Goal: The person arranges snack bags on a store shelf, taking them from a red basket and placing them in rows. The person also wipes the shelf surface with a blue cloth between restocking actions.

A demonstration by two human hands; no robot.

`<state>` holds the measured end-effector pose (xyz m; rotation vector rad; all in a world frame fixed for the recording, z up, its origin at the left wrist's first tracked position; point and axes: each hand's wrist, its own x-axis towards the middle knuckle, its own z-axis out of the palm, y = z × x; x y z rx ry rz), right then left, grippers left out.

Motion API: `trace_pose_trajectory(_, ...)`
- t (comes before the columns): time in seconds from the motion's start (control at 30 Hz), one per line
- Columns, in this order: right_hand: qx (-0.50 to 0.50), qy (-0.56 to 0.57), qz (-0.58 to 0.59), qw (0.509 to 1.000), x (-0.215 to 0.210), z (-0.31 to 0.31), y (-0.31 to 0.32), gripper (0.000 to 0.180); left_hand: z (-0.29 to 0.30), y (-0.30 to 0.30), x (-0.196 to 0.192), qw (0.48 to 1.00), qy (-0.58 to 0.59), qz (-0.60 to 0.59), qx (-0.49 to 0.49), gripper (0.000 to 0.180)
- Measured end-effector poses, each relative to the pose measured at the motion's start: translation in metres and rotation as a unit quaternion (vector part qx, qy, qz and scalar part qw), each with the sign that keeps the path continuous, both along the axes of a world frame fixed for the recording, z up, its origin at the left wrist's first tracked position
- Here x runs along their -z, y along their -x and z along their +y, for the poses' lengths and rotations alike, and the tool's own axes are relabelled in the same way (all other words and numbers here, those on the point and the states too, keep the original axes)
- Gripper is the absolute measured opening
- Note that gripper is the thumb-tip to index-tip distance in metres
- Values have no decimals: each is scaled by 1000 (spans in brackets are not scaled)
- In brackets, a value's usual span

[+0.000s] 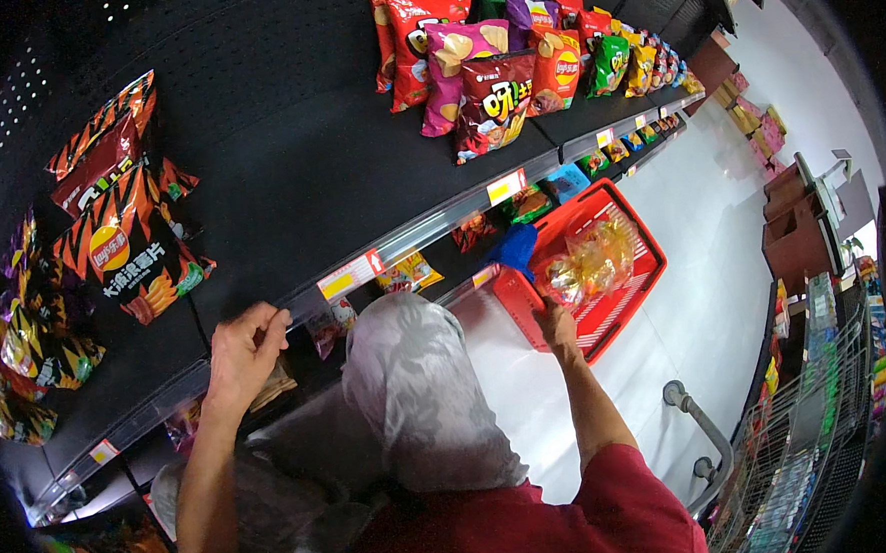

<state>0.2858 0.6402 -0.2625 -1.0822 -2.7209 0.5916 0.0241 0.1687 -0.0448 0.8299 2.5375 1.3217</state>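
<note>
My left hand [247, 355] rests at the front edge of a black shelf [288, 184], its fingers curled in against the shelf edge. Just beyond it on the shelf stand black-and-orange striped chip bags [126, 248]. My right hand [556, 326] is at the near side of a red plastic basket [618, 332] on the floor. Its fingers look closed, but what they hold is hidden. A clear bag with yellow and red contents [602, 253] lies in the basket, right by that hand. Something blue [515, 251] sits at the basket's left side.
Rows of chip bags [499, 98] stand farther along the shelf, above a price rail [353, 274]. Smaller snack packs [410, 272] show on a lower shelf. To the right are a grey metal rail [712, 438] and a wire rack [811, 407]. My grey-trousered knee [408, 378] is close to the shelf.
</note>
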Motion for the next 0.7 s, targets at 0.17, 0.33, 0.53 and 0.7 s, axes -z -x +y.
trace_pose_trajectory(0.17, 62, -39, -90, 993, -7, -6, 10, 38, 10, -17, 2, 995, 86, 6, 54, 31)
trace_pose_trajectory(0.33, 51, -40, -92, 994, 0, 1, 12, 38, 9, -60, 63, 924, 312, -36, 218, 23)
trace_pose_trajectory(0.53, -10, -70, -80, 994, 4, 5, 7, 44, 9, -183, 163, 874, 354, -244, 226, 34)
trace_pose_trajectory(0.7, -31, -91, -24, 995, 24, 21, 9, 40, 16, -240, 187, 917, 284, -187, 209, 36)
